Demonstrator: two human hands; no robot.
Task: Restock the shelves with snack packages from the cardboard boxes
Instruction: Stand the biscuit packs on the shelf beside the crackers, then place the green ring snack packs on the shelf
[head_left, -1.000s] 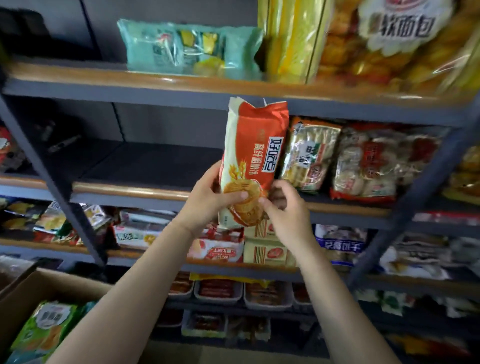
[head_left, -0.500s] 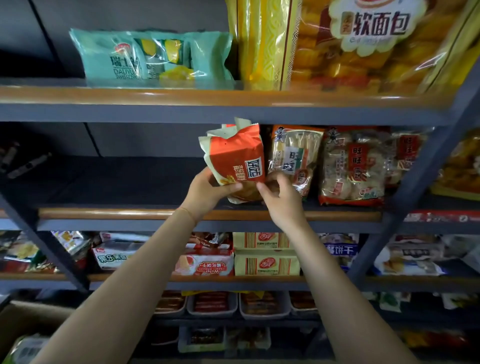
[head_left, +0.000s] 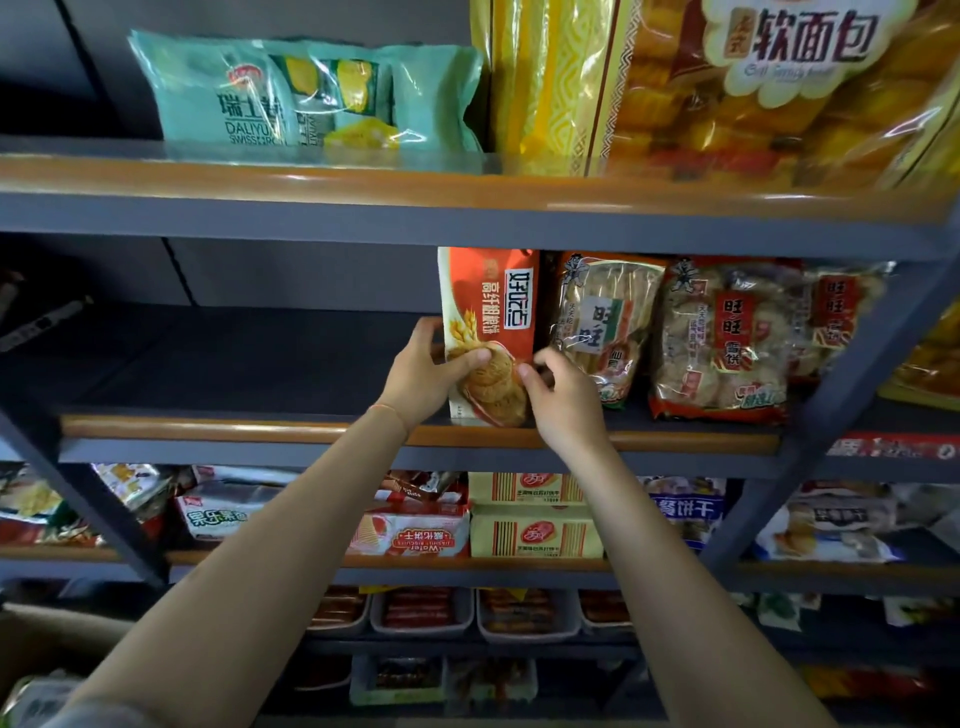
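Note:
An orange biscuit package (head_left: 493, 306) stands upright on the middle shelf (head_left: 234, 428), right beside a clear rice-cracker bag (head_left: 602, 322). My left hand (head_left: 421, 379) grips the package's lower left side, thumb across its front. My right hand (head_left: 563, 400) touches its lower right corner with curled fingers. A corner of the cardboard box (head_left: 41, 634) shows at the bottom left, with a green pack (head_left: 36, 696) inside it.
More rice-cracker bags (head_left: 722, 338) fill the shelf to the right; its left half is bare. A teal roll-cake bag (head_left: 306, 88) and a big yellow bread bag (head_left: 753, 88) sit on the shelf above. Boxes and packs crowd the lower shelves. A slanted grey post (head_left: 841, 389) stands right.
Both hands raised the orange package, tipped it under the upper shelf, and set it upright on the middle shelf beside the rice crackers. The view tilted up, so the box dropped nearly out of sight.

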